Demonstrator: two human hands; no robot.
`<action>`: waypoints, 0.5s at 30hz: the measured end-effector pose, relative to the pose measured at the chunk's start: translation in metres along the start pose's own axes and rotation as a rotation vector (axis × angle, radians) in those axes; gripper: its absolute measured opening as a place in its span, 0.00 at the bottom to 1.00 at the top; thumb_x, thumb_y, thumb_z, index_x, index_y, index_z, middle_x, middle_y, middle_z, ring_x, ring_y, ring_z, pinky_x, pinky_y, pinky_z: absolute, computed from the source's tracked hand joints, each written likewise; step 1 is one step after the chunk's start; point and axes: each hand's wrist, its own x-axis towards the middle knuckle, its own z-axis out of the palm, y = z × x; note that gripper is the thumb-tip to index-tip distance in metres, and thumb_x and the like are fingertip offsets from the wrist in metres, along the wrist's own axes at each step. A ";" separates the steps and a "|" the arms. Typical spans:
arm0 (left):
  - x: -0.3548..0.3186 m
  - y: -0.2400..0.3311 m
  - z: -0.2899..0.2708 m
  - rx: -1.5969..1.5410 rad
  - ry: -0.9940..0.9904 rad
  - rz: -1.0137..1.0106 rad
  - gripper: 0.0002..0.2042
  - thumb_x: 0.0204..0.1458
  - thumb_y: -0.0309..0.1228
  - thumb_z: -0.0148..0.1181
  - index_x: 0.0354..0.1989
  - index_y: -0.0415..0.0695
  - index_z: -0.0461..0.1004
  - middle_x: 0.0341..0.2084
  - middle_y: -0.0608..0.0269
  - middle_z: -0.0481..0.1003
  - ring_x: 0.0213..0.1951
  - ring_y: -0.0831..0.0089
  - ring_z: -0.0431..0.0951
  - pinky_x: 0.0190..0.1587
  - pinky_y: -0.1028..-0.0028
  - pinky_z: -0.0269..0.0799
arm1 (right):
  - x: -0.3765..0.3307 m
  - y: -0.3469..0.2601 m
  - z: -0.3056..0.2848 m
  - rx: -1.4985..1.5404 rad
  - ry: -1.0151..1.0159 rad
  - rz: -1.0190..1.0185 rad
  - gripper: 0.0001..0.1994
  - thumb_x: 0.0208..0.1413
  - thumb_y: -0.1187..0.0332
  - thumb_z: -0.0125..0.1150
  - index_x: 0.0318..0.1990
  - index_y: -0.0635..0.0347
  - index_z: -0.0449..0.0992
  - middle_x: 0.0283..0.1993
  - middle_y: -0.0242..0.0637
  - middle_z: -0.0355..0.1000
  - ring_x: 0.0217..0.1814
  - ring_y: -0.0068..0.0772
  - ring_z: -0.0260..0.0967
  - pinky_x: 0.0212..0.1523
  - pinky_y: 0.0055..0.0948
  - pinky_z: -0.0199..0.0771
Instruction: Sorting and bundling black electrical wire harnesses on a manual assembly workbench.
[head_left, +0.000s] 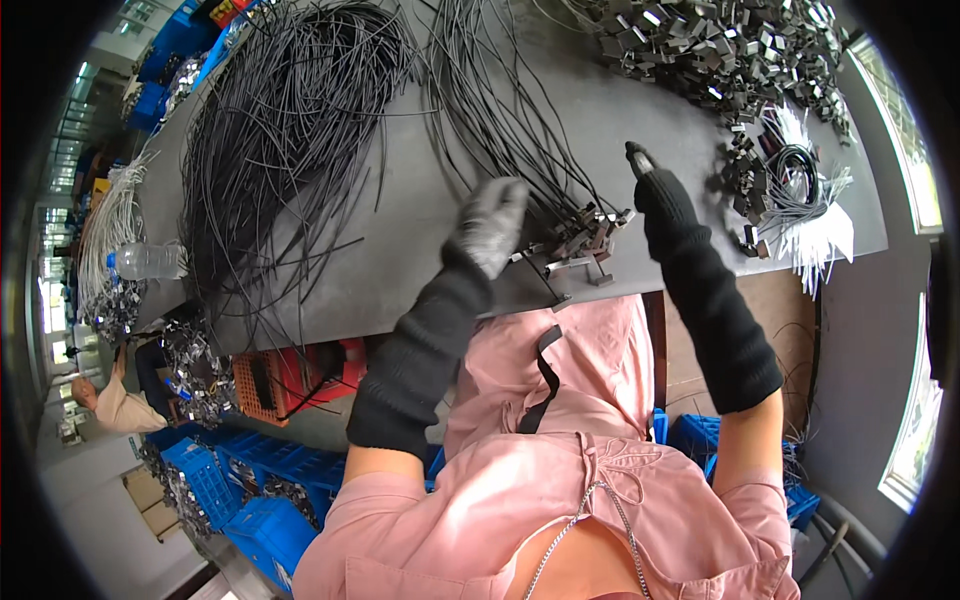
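Note:
My left hand (492, 228), in a grey glove with a black knit sleeve, is slightly blurred above the table's near part. Its fingers look curled, and whatever they may hold is hidden. Just right of it lies a cluster of small dark metal clips (585, 240), joined to the ends of thin black cables (500, 110) that run to the far side. My right hand (642, 162) is raised to the right of this cluster, apart from it. Seen edge-on, its fingers stretch forward, with nothing visible in them.
A large tangle of black cables (290, 130) covers the table's left. Many metal clips (730, 50) are heaped far right, near a white-ended cable bundle (800, 195). A plastic bottle (150, 262) lies left. Blue crates (270, 535) stand below; another person (125, 400) is at far left.

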 end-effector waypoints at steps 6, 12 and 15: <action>0.008 -0.052 -0.046 -0.486 0.142 -0.654 0.30 0.51 0.50 0.51 0.55 0.40 0.59 0.50 0.51 0.64 0.50 0.60 0.67 0.50 0.68 0.64 | 0.074 0.003 0.036 0.100 -0.140 0.215 0.27 0.54 0.56 0.49 0.56 0.66 0.59 0.43 0.42 0.69 0.44 0.33 0.65 0.47 0.30 0.62; 0.021 -0.063 0.008 -0.899 -0.117 -0.734 0.38 0.47 0.52 0.55 0.63 0.46 0.47 0.60 0.55 0.53 0.61 0.56 0.52 0.58 0.55 0.51 | 0.105 -0.019 0.073 0.196 -0.467 0.287 0.23 0.50 0.53 0.54 0.41 0.68 0.72 0.37 0.41 0.71 0.40 0.31 0.65 0.45 0.30 0.62; 0.033 -0.070 0.053 -0.877 -0.056 -0.588 0.21 0.46 0.44 0.59 0.45 0.46 0.65 0.34 0.60 0.70 0.34 0.66 0.69 0.36 0.66 0.66 | 0.105 -0.037 0.077 -0.122 -0.604 0.203 0.23 0.50 0.52 0.55 0.38 0.68 0.74 0.34 0.41 0.72 0.37 0.30 0.65 0.42 0.29 0.62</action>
